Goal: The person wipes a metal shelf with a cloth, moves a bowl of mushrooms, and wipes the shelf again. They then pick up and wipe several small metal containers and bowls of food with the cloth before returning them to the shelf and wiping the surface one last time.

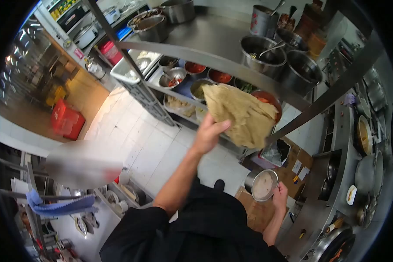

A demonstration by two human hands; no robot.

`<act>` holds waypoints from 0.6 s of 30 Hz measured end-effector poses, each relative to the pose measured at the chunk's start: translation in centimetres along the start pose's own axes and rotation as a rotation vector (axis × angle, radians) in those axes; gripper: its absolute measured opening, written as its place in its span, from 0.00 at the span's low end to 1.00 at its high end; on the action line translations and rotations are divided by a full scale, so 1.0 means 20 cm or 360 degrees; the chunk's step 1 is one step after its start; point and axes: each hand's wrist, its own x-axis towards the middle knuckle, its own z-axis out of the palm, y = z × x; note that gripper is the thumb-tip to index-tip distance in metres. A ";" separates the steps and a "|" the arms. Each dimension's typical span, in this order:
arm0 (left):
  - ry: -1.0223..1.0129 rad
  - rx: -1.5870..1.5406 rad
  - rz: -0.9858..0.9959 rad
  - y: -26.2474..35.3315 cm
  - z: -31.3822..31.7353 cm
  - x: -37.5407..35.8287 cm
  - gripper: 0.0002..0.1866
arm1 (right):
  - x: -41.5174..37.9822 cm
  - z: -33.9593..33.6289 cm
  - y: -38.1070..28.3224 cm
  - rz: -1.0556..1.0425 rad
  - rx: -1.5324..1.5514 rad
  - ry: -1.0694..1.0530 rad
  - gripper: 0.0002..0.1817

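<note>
My left hand (207, 134) is raised in front of me, thumb and fingers closed on the edge of a crumpled tan cloth (242, 115). The cloth hangs spread out and covers part of the shelf with food bowls behind it. Lower on the right, my right hand (280, 196) grips the side of a round metal pot (250, 182). Pale, cloudy contents with a few darker specks show inside the pot, which is tilted toward me.
Metal bowls of chopped food (174, 78) line the lower shelf under a steel counter (201, 37). Pots (263, 54) stand on top. A stove (336, 174) with pans runs along the right. Flattened cardboard (254, 212) lies on the floor. A red bin (67, 121) stands far left.
</note>
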 end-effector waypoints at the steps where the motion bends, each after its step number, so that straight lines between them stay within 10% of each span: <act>1: -0.0094 -0.0123 -0.0019 0.10 -0.03 -0.08 0.38 | 0.02 -0.01 0.01 -0.0019 0.0000 -0.0032 0.06; 7: -0.0291 0.0385 -0.0171 0.58 -0.36 -0.40 0.43 | 0.14 0.02 0.00 -0.0159 -0.0198 -0.0246 0.08; 12: -0.0291 0.0425 0.0346 1.21 -0.56 -0.57 0.33 | 0.28 0.14 -0.11 -0.0251 -0.0232 -0.0459 0.09; 17: 0.1108 -0.0406 0.1642 0.45 -1.50 -0.73 0.28 | 0.31 0.37 -0.28 -0.0279 -0.0184 -0.0707 0.04; 18: 0.0852 -0.0403 0.1481 0.46 -1.27 -0.69 0.28 | 0.31 0.44 -0.31 -0.0322 -0.0183 -0.0742 0.04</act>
